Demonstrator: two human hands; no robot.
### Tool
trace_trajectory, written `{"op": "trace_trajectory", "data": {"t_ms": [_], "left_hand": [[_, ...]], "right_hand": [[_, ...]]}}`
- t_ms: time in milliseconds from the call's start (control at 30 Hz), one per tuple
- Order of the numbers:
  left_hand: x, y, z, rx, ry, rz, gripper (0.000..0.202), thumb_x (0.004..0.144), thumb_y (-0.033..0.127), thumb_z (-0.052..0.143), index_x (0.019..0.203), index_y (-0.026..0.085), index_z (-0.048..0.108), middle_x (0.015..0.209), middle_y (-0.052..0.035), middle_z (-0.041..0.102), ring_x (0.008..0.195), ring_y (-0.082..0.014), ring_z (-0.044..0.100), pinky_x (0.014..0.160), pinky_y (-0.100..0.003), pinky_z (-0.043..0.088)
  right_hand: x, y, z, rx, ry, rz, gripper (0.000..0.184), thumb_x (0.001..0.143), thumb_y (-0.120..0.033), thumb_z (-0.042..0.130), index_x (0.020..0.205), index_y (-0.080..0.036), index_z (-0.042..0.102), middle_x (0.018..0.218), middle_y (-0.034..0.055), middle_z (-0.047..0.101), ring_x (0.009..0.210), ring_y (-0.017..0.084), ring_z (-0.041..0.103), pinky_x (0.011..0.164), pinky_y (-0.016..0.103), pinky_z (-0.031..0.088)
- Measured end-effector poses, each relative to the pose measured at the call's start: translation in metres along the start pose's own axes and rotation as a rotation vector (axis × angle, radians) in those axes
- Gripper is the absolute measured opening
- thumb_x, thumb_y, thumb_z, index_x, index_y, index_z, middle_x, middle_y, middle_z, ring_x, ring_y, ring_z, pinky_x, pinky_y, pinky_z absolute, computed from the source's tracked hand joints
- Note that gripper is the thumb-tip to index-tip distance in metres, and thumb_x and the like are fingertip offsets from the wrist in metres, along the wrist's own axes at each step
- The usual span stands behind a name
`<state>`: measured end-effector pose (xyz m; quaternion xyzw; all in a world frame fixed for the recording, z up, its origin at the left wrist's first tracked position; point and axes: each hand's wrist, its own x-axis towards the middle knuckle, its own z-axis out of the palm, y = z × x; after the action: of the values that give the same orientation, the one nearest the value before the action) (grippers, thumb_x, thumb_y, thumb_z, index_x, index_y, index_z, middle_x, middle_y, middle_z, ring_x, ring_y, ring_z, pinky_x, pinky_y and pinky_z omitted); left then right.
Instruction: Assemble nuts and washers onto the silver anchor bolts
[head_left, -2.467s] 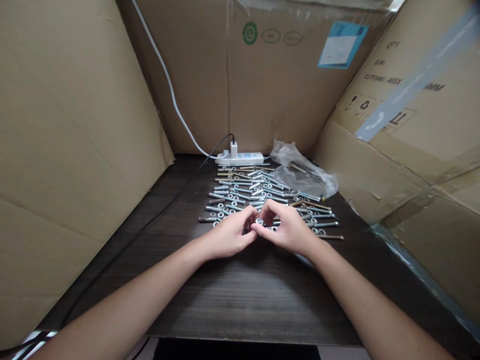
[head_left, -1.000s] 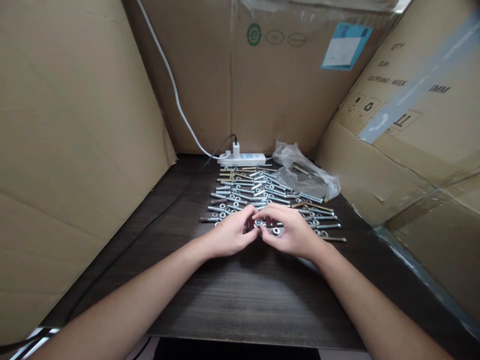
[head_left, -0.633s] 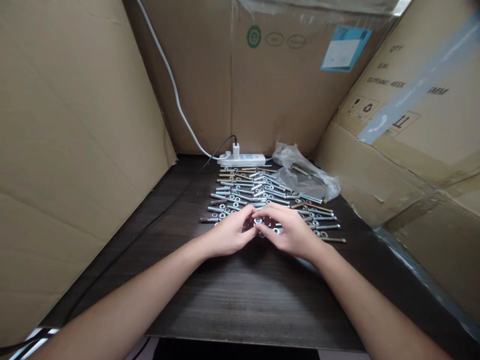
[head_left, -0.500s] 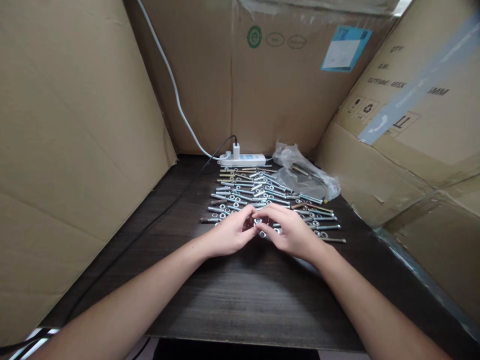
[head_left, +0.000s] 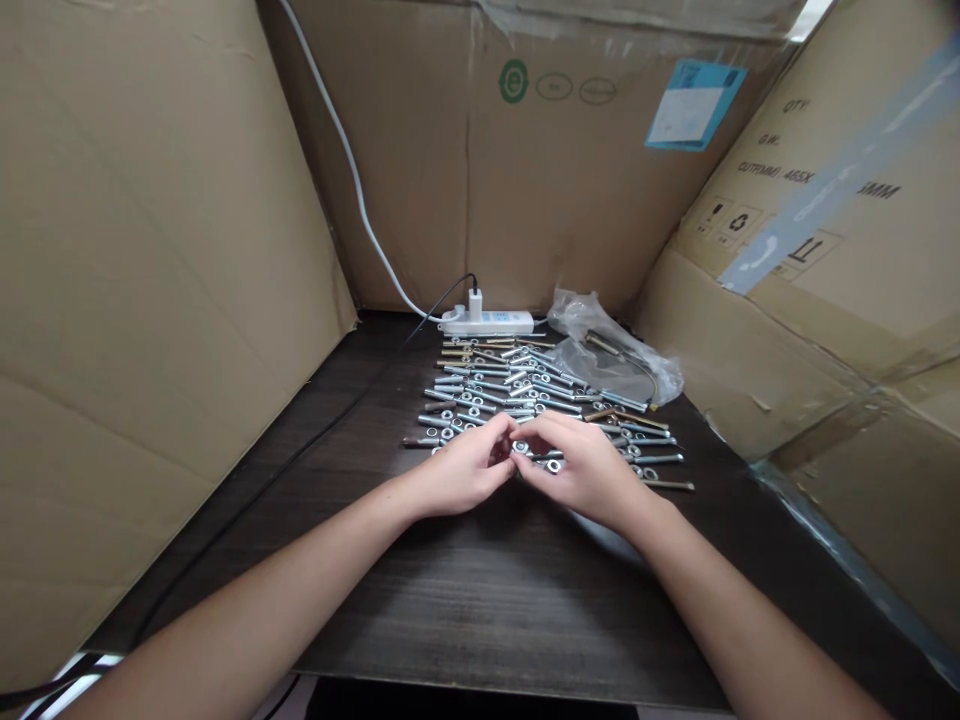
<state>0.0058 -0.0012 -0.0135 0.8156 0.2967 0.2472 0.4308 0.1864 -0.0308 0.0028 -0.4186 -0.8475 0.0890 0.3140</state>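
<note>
Right hand had just shifted: its thumb now lay where a lower ring had shown half a second before, just under the fingertips, and that ring was out of sight. Whether it was covered or had moved, couldn't tell. Meaning for the work: the piece in hand was the same one, apparently mid-handling, nothing seen set down.

That piece, a small nut-like ring, was up at the meeting fingertips of both hands, in front of the rows of bolts on the desk. Left hand: grip drawn in to a pinch, finger and thumb seemingly on the ring; anything deeper in that palm, too dark to tell. Right grip: finger and thumb curved round with a gap between, tips at the ring; pinching or only touching, couldn't tell.

Versus the earlier frame: a loose nut showed more fully through the right hand's gap, where it had been partly covered. The left hand hardly moved. Whole view sat slightly lower, so the power strip and plastic bag at the back only seemed to drift; head motion, probably.
</note>
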Motion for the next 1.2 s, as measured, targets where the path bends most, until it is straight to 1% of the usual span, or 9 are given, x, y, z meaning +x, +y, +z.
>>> {"op": "trace_trajectory", "data": {"t_ms": [133,233,367,500,633,800,900,1100,1200], "left_hand": [[0.000,-0.001,0.001,0.021,-0.007,0.022,0.005,0.087,0.019,0.043,0.092,0.019,0.044,0.082,0.0004,0.051,0.072,-0.0130,0.050,0.066,-0.025,0.041],[-0.001,-0.005,0.003,0.047,-0.016,0.031,0.005,0.087,0.020,0.043,0.091,0.019,0.044,0.082,0.0004,0.051,0.071,-0.0129,0.050,0.065,-0.025,0.041],[-0.001,-0.010,0.006,0.068,-0.008,0.028,0.010,0.088,0.026,0.044,0.095,0.018,0.044,0.083,-0.0005,0.052,0.070,-0.0135,0.050,0.064,-0.025,0.041],[0.000,-0.008,0.006,0.039,0.006,0.007,0.010,0.087,0.026,0.048,0.094,0.018,0.046,0.081,0.0002,0.052,0.070,-0.0128,0.049,0.064,-0.024,0.040],[0.002,-0.006,0.005,-0.042,0.018,-0.008,0.007,0.086,0.023,0.049,0.090,0.018,0.046,0.076,0.0025,0.047,0.068,-0.0108,0.044,0.063,-0.023,0.038],[0.002,-0.006,0.003,-0.113,0.036,-0.054,0.007,0.086,0.022,0.048,0.092,0.019,0.046,0.076,0.0034,0.045,0.067,-0.0103,0.041,0.061,-0.022,0.035],[0.002,-0.003,0.002,-0.133,0.053,-0.074,0.006,0.086,0.023,0.048,0.090,0.019,0.045,0.075,0.0039,0.044,0.065,-0.0100,0.040,0.059,-0.023,0.034],[0.001,0.000,0.003,-0.128,0.047,-0.060,0.011,0.087,0.026,0.049,0.083,0.019,0.042,0.070,0.0048,0.041,0.063,-0.0095,0.038,0.058,-0.022,0.033],[0.001,-0.002,0.004,-0.119,0.043,-0.055,0.014,0.087,0.028,0.050,0.083,0.019,0.041,0.070,0.0048,0.041,0.063,-0.0093,0.038,0.057,-0.022,0.033]], "right_hand": [[-0.002,-0.004,0.003,-0.110,0.043,-0.030,0.014,0.080,-0.017,0.056,0.092,-0.017,0.063,0.079,0.0051,0.065,0.071,0.017,0.059,0.069,0.030,0.048],[-0.003,-0.007,0.002,-0.125,0.045,-0.056,0.015,0.080,-0.016,0.055,0.092,-0.017,0.064,0.079,0.0049,0.065,0.070,0.017,0.060,0.068,0.029,0.048],[-0.001,-0.006,0.000,-0.038,0.071,-0.041,0.017,0.079,-0.014,0.055,0.093,-0.017,0.064,0.082,0.0045,0.067,0.072,0.015,0.061,0.069,0.027,0.050],[0.000,0.004,0.001,0.107,0.118,0.039,0.016,0.077,-0.013,0.057,0.090,-0.018,0.065,0.079,0.0015,0.067,0.066,0.012,0.061,0.065,0.023,0.050],[0.000,0.015,0.002,0.138,0.162,0.117,0.016,0.077,-0.013,0.057,0.089,-0.018,0.065,0.074,0.0003,0.066,0.063,0.012,0.060,0.062,0.023,0.049],[-0.001,0.017,0.006,0.175,0.121,0.136,0.015,0.078,-0.014,0.056,0.089,-0.018,0.065,0.075,0.0011,0.065,0.064,0.013,0.059,0.061,0.024,0.048],[0.000,0.017,0.007,0.179,0.128,0.153,0.012,0.079,-0.016,0.056,0.088,-0.018,0.064,0.074,0.0015,0.065,0.063,0.013,0.059,0.061,0.025,0.047],[0.000,0.013,0.004,0.238,0.148,0.193,0.007,0.081,-0.018,0.056,0.086,-0.017,0.061,0.072,0.0010,0.063,0.062,0.012,0.057,0.062,0.024,0.046],[0.001,0.011,0.003,0.318,0.105,0.198,0.009,0.085,-0.021,0.053,0.087,-0.017,0.061,0.077,0.0025,0.064,0.068,0.013,0.059,0.065,0.025,0.046]]}}
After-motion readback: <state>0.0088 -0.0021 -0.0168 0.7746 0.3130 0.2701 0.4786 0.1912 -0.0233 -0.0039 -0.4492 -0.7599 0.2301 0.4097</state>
